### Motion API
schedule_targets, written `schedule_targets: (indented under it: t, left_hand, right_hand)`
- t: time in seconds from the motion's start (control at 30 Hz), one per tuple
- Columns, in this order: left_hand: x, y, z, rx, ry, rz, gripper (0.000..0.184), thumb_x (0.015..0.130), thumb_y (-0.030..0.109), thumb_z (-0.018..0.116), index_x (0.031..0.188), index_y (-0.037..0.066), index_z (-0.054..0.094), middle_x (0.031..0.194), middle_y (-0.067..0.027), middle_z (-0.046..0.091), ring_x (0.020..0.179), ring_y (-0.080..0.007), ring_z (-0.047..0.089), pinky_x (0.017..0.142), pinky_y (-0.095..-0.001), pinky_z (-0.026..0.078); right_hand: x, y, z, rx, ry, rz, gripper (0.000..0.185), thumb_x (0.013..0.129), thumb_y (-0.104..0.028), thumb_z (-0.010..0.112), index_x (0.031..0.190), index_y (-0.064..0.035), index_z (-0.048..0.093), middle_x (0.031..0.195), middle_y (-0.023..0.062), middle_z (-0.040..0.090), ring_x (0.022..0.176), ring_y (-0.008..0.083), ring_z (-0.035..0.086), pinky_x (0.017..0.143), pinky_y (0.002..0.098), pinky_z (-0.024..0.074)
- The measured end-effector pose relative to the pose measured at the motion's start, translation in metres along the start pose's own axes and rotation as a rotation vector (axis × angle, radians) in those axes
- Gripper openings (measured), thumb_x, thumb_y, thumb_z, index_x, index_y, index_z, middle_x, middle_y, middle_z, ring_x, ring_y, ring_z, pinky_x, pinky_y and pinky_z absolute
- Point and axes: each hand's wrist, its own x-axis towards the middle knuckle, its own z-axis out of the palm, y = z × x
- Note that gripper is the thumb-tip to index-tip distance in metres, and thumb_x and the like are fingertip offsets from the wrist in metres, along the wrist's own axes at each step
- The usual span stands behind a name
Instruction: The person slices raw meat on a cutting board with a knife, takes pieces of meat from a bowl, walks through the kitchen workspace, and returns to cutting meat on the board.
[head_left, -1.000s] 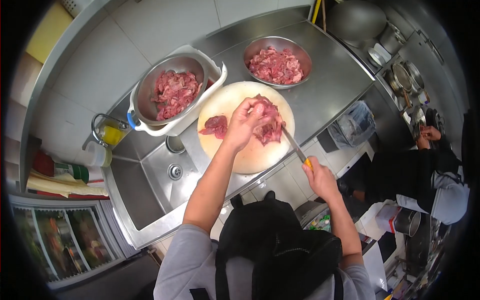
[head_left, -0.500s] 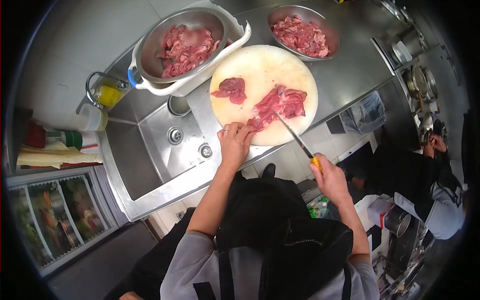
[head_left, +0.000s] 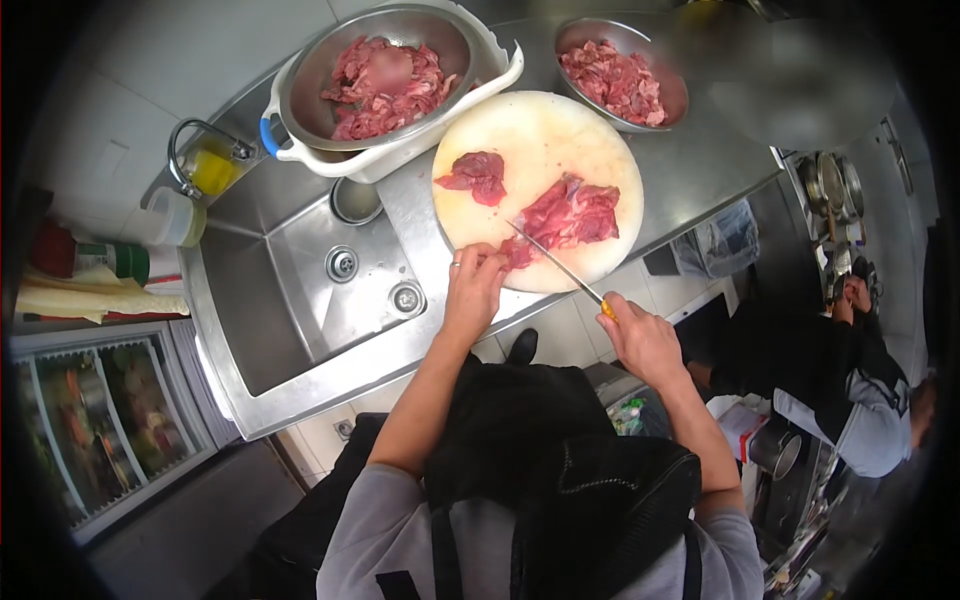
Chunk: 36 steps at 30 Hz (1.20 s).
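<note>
On a round, pale cutting board (head_left: 540,125) lie a large piece of raw red meat (head_left: 580,212) and a smaller chunk of meat (head_left: 478,177) to its left. My left hand (head_left: 474,292) pinches the near left end of the large piece at the board's edge, with its fingertips bent together. In my right hand (head_left: 643,338) is a knife (head_left: 562,264) with a yellow handle. Its blade lies slantwise across the narrow left part of the large piece, close to my left fingers, and the tip points up and left.
Left of the board is a steel sink (head_left: 280,290) with a tap (head_left: 178,150). Behind stand a large steel bowl of meat (head_left: 300,100) on a white tub (head_left: 375,170), and a smaller meat bowl (head_left: 672,98). Another person (head_left: 830,370) is at the right.
My right hand has brought the knife left, from the middle of the large meat piece to its narrow end. My left hand keeps its grip there. The view has shifted slightly.
</note>
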Motion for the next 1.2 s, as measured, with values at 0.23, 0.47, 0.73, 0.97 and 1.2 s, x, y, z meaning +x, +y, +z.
schedule_targets:
  t: [0.23, 0.47, 0.73, 0.97, 1.2]
  left_hand:
    - [0.005, -0.002, 0.002, 0.024, 0.037, 0.057, 0.023, 0.088, -0.001, 0.075, 0.110, 0.004, 0.072, 0.116, -0.0148, 0.063, 0.106, -0.0372, 0.060, 0.089, -0.0476, 0.051]
    - [0.006, 0.001, 0.007, 0.091, 0.032, 0.009, 0.023, 0.086, 0.002, 0.076, 0.107, 0.004, 0.068, 0.115, -0.0141, 0.063, 0.106, -0.0377, 0.060, 0.087, -0.0482, 0.049]
    - [0.002, -0.011, 0.010, 0.043, 0.079, 0.053, 0.025, 0.083, -0.002, 0.075, 0.105, 0.003, 0.064, 0.112, -0.0154, 0.064, 0.105, -0.0375, 0.060, 0.091, -0.0487, 0.050]
    - [-0.002, -0.014, 0.004, -0.083, 0.063, 0.030, 0.029, 0.081, -0.007, 0.074, 0.105, 0.002, 0.060, 0.113, -0.0172, 0.065, 0.104, -0.0383, 0.061, 0.093, -0.0470, 0.051]
    - [0.014, 0.028, -0.015, 0.097, 0.184, 0.010, 0.032, 0.083, 0.004, 0.082, 0.110, 0.005, 0.065, 0.121, -0.0130, 0.064, 0.112, -0.0332, 0.060, 0.094, -0.0473, 0.048]
  right_hand:
    - [-0.012, 0.001, -0.004, -0.102, 0.019, -0.067, 0.027, 0.108, -0.037, 0.063, 0.123, -0.0147, 0.059, 0.092, 0.0123, 0.072, 0.075, 0.0415, 0.074, 0.068, 0.0518, 0.0600]
    - [-0.014, 0.004, 0.009, -0.185, 0.039, -0.063, 0.027, 0.108, -0.037, 0.062, 0.125, -0.0155, 0.058, 0.087, 0.0105, 0.070, 0.071, 0.0391, 0.074, 0.064, 0.0491, 0.0602]
    - [0.022, 0.004, 0.024, -0.109, 0.011, -0.106, 0.027, 0.110, -0.038, 0.059, 0.118, -0.0127, 0.054, 0.092, 0.0132, 0.073, 0.080, 0.0399, 0.075, 0.072, 0.0518, 0.0601]
    - [-0.004, 0.031, 0.008, 0.050, -0.058, 0.072, 0.030, 0.112, -0.039, 0.057, 0.121, -0.0106, 0.054, 0.098, 0.0211, 0.075, 0.091, 0.0486, 0.072, 0.077, 0.0590, 0.0569]
    - [-0.023, 0.018, 0.006, 0.116, 0.003, 0.084, 0.032, 0.111, -0.038, 0.059, 0.128, -0.0122, 0.056, 0.102, 0.0190, 0.076, 0.089, 0.0478, 0.073, 0.076, 0.0583, 0.0574]
